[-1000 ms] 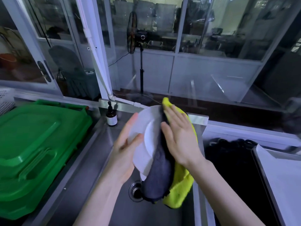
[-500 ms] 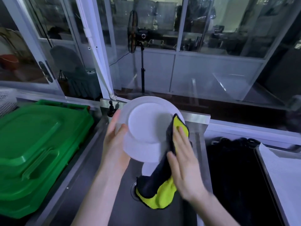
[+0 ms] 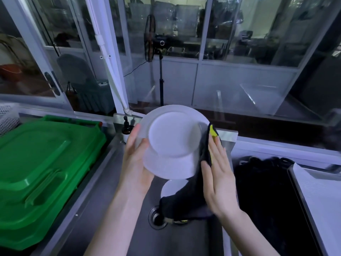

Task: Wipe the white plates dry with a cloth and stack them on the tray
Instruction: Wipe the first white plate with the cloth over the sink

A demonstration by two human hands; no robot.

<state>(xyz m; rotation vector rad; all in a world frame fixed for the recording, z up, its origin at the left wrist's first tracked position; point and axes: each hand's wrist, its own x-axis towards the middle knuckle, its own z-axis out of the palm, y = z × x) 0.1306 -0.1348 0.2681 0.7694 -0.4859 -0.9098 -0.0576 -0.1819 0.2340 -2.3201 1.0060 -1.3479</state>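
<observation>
A white plate (image 3: 171, 143) is held over the sink, its underside turned toward me. My left hand (image 3: 135, 163) grips its left rim. My right hand (image 3: 219, 174) presses a dark grey and yellow cloth (image 3: 190, 198) against the plate's right edge; the cloth hangs down toward the drain. Another white plate (image 3: 172, 187) lies in the sink below, mostly hidden by the held plate and cloth. The tray (image 3: 324, 200), pale and metal-rimmed, lies at the far right.
A big green plastic crate lid (image 3: 36, 169) fills the left counter. The steel sink (image 3: 110, 224) has a drain (image 3: 156, 217) under the cloth. A dark bottle (image 3: 126, 129) stands at the sink's back edge. A black basin (image 3: 265, 191) sits right of the sink. Glass partitions stand behind.
The plate turned from edge-on to its underside facing me. My right hand with the cloth slid from the plate's face to its right edge and lower side.
</observation>
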